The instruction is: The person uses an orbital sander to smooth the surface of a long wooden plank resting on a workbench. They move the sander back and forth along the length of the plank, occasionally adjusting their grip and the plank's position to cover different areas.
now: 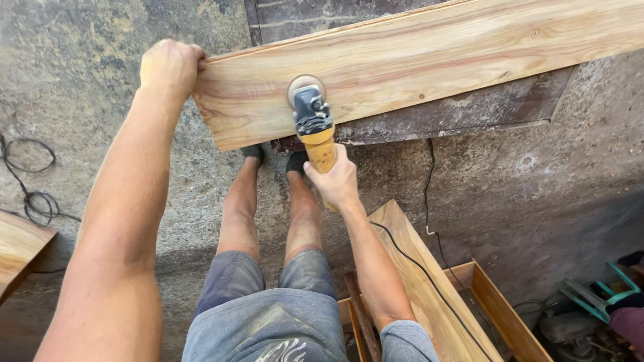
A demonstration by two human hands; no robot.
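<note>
Our left hand (171, 66) clenches the plank (416, 64) end at 10 o'clock; our right hand (335, 181) grasps the yellow grinder (312, 127), disc on plank.

grinder (312, 124) on plank (429, 64), cable (30, 181) left

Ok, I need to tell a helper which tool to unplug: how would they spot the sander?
Start at the long pale wooden plank lying across the top of the view. Near its lower edge a round sanding disc rests on the wood. That disc belongs to the sander, held by the right hand: the only tool with a dark head and an orange-yellow body.
</note>
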